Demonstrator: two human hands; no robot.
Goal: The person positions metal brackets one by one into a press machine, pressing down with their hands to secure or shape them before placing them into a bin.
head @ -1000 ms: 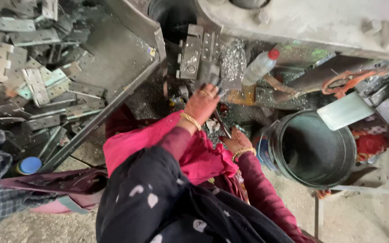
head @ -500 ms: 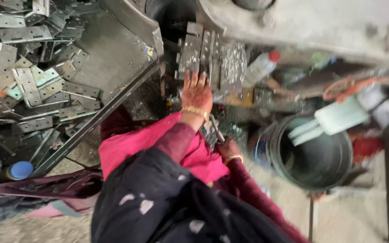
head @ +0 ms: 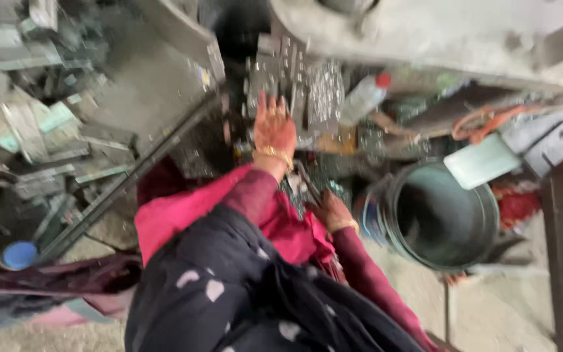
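**Left hand stretched to the metal plates**

Landmark: the bucket (head: 441, 215). Just left of it, the right hand (head: 331, 210) rests near the lap; its grip is blurred, so I cannot tell. Farther up-left, the left hand (head: 274, 129) lies flat, fingers (head: 262, 103) spread, holding nothing, tips touching upright plates (head: 294, 78). One bottle (head: 361, 99) lies beyond the bucket.

The grey metal plates (head: 288, 72) stand in a blurred cluster at upper centre of the frame, flat pieces set side by side under the machine's edge. The left hand (head: 274, 127), fingers spread, reaches up to them. Lower, at centre, the right hand (head: 332, 210) grips a dark, thin tool (head: 306, 179), tilted.
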